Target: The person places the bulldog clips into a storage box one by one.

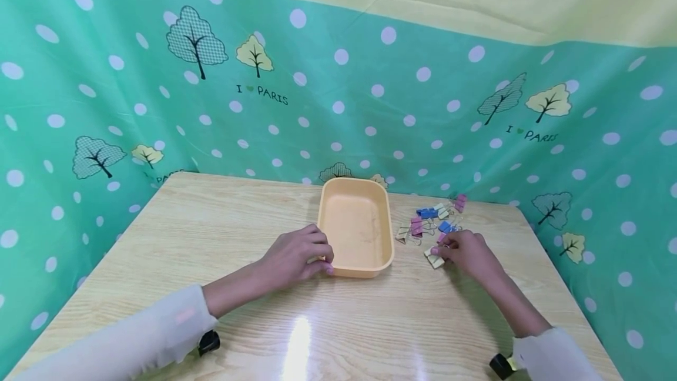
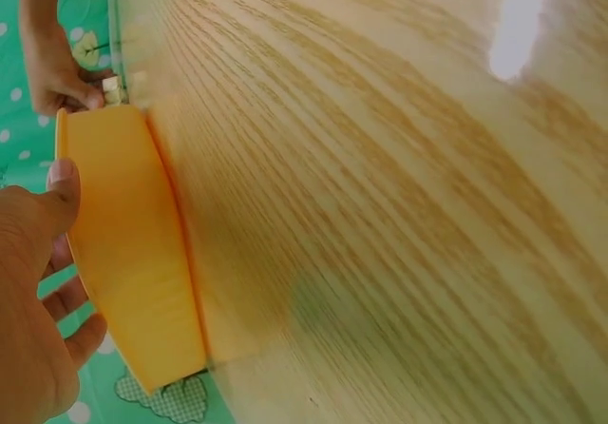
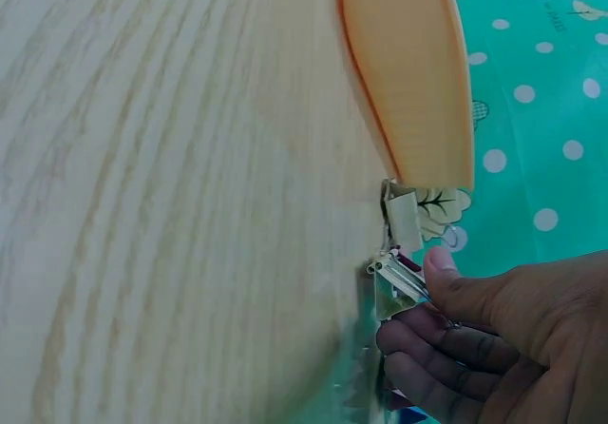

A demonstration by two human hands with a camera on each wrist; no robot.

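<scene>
An orange plastic bin [image 1: 353, 273] stands on the table near its back edge. My left hand [image 1: 296, 256] holds the bin's rim at the near left corner, thumb [image 2: 65, 188] outside and the other fingers over the edge. To the bin's right, my right hand [image 1: 473, 256] pinches a pale yellow binder clip [image 3: 397, 291] between thumb and fingers, low over the tabletop. Around and beyond that hand lie several more binder clips: a blue one [image 1: 427, 213], a pink one [image 1: 416, 227], and a cream one [image 1: 402, 234] close to the bin's side.
The wood-grain table [image 1: 211, 216] has a glare streak in front. A green dotted curtain [image 1: 338, 93] hangs along its back and sides. Another pink clip [image 1: 460, 201] lies at the back right, near the curtain. Black bands [image 1: 209, 342] sit at both wrists.
</scene>
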